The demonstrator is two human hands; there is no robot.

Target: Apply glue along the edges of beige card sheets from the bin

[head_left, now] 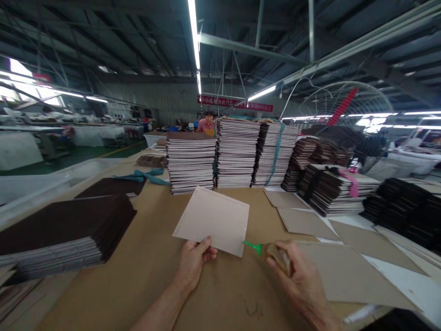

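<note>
In front of me a pale, flat cardboard panel is held up at a tilt. My left hand pinches its near edge, thumb on top and fingers beneath. My right hand is wrapped round a glue bottle with a long green nozzle. The nozzle's tip is at the panel's right edge, near its lower right corner; whether it touches I cannot tell. Small shiny marks run along parts of the panel's border.
Tall stacks of dark-covered panels stand at the table's back. A dark brown stack lies on the left. Flat grey boards spread over the right side, with black bundles beyond. A fan and a person are farther off.
</note>
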